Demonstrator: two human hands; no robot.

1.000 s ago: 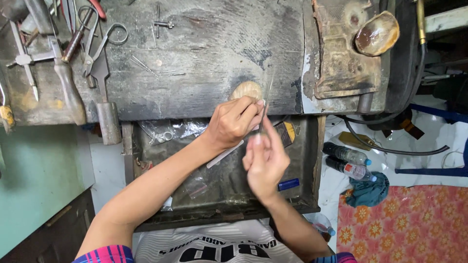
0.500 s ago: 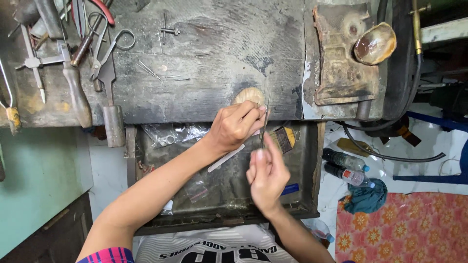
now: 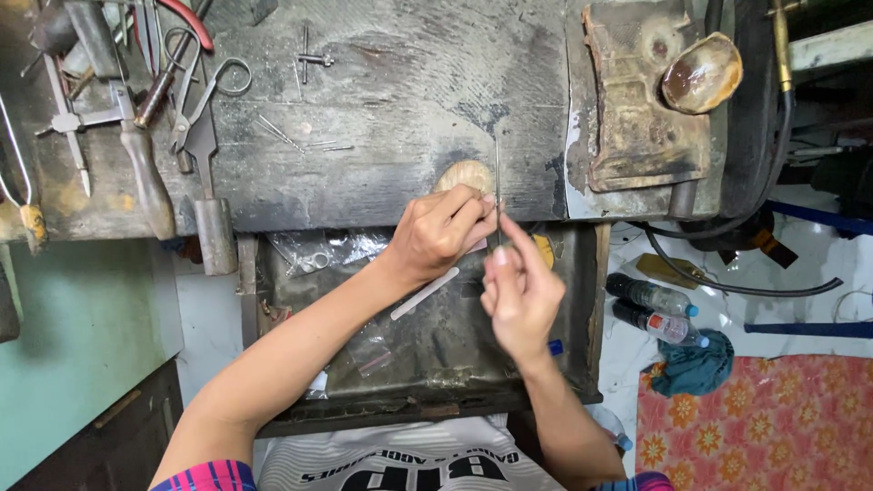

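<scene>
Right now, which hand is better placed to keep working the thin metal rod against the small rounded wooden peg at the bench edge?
Probably the right hand: its fingertips pinch the thin metal rod. The left hand rests by the rounded wooden peg, seemingly steadying.

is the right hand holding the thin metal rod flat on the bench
No, the right hand pinches the thin metal rod so it stands upright in the picture, beside the left hand at the bench edge.
</scene>
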